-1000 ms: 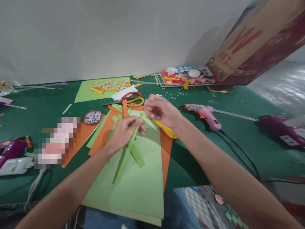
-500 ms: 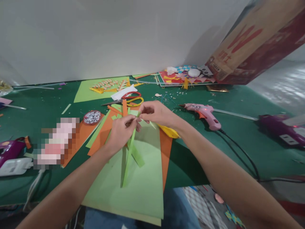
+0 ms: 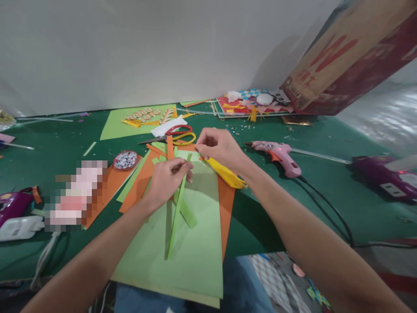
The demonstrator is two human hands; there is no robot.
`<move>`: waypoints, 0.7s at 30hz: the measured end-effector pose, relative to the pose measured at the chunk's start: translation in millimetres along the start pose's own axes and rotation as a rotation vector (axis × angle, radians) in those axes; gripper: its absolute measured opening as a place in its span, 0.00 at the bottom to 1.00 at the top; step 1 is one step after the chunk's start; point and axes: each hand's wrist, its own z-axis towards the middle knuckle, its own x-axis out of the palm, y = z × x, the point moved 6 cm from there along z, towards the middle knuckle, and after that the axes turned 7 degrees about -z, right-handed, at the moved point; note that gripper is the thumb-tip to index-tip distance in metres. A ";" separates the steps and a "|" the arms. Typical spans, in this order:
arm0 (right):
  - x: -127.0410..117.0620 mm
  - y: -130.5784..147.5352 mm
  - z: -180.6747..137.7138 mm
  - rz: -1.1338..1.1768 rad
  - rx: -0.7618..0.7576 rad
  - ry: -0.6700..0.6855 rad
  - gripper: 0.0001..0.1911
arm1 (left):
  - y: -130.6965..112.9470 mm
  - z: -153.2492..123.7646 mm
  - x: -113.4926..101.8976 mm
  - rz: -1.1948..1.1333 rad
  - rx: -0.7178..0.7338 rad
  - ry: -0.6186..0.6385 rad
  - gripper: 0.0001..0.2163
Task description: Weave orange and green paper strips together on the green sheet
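Note:
My left hand (image 3: 172, 176) pinches a narrow light green paper strip (image 3: 176, 221) between thumb and fingers. The strip hangs down over a green paper sheet (image 3: 198, 256), across a second, wider green strip (image 3: 189, 213). My right hand (image 3: 218, 145) is up and to the right of it, apart from the strip, with thumb and fingers pressed together; whatever they hold is too small to make out. Just below that hand lies a yellow thing with a jagged edge (image 3: 226, 174). Orange paper pieces (image 3: 138, 184) spread out beside and under the green sheet.
Scissors with red and yellow handles (image 3: 182, 135) lie beyond my hands. At right rests a pink glue gun (image 3: 280, 154) with its cord. A round dish of googly eyes (image 3: 125, 160) stands left, and a paper bag (image 3: 345, 56) leans at the back right.
My right hand has moved away from the left, up and to the right, letting go of the green strip. The strip's upper end now shows free above my left fingers.

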 end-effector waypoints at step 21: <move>13.1 -5.9 -2.2 0.088 0.088 0.219 0.09 | 0.1 -1.0 5.5 -0.162 -0.150 0.109 0.09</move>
